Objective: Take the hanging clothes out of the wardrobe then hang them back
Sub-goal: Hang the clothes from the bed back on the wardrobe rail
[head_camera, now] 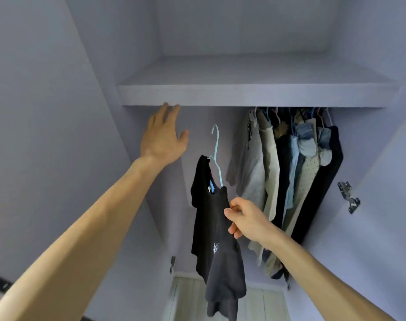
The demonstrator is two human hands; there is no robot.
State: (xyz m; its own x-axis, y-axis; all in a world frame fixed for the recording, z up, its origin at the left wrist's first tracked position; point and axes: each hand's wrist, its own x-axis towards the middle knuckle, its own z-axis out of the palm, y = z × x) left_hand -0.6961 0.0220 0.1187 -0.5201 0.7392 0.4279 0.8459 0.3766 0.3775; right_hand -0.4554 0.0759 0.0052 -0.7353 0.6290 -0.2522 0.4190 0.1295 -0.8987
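A black T-shirt [214,230] hangs on a light blue hanger [217,154] in the middle of the open wardrobe, its hook pointing up below the shelf. My right hand [246,220] pinches the shirt's shoulder by the hanger's lower end. My left hand [162,135] is raised with fingers spread, its fingertips at the underside of the shelf's front edge [220,98], holding nothing. Several other clothes [287,172] hang bunched together on the right under the shelf. The rail itself is hidden behind the shelf.
The lilac wardrobe has an open left door [46,135] and a right door with a metal hinge [349,196]. A light wood floor panel [190,295] shows at the bottom. Space is open between the black shirt and the left wall.
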